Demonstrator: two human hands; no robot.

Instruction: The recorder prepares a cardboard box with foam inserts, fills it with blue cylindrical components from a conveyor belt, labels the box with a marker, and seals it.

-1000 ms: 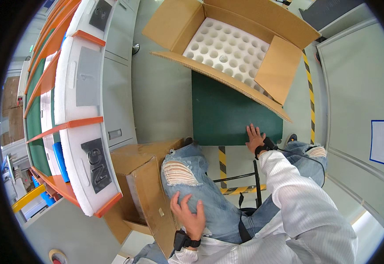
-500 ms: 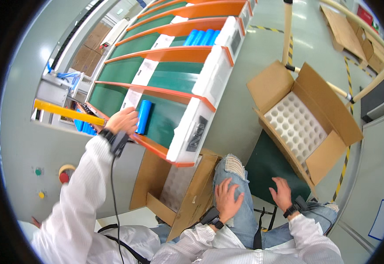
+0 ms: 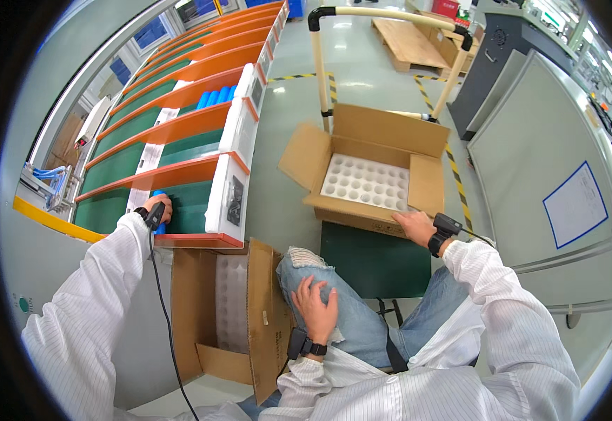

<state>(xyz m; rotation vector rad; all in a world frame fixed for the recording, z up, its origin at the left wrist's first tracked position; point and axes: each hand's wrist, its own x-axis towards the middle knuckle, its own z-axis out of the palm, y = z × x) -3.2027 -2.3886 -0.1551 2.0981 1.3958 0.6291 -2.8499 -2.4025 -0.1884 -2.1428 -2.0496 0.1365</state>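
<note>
My left hand [image 3: 315, 309] lies on my left thigh in ripped jeans, fingers spread and holding nothing. My right hand [image 3: 418, 228] is at the near right edge of an open cardboard box [image 3: 355, 215], its fingers bent over the rim. Inside that box sits a white tray [image 3: 366, 182] with rows of round holes; no cylinders show in it. At the left, a co-worker's hand [image 3: 158, 205] closes round a blue cylinder [image 3: 160, 228] in the nearest lane of the sorting rack.
Orange dividers [image 3: 180, 168] split the green-bedded rack, and several blue cylinders [image 3: 216, 97] lie in a farther lane. A second box [image 3: 267, 309] with a white holed tray stands left of my knee. A dark green surface [image 3: 362, 259] is under the first box; a whiteboard [image 3: 516, 140] stands right.
My right hand has moved from above my right leg to the box's edge. My view has turned right. The co-worker's hand now covers much of the blue cylinder.
</note>
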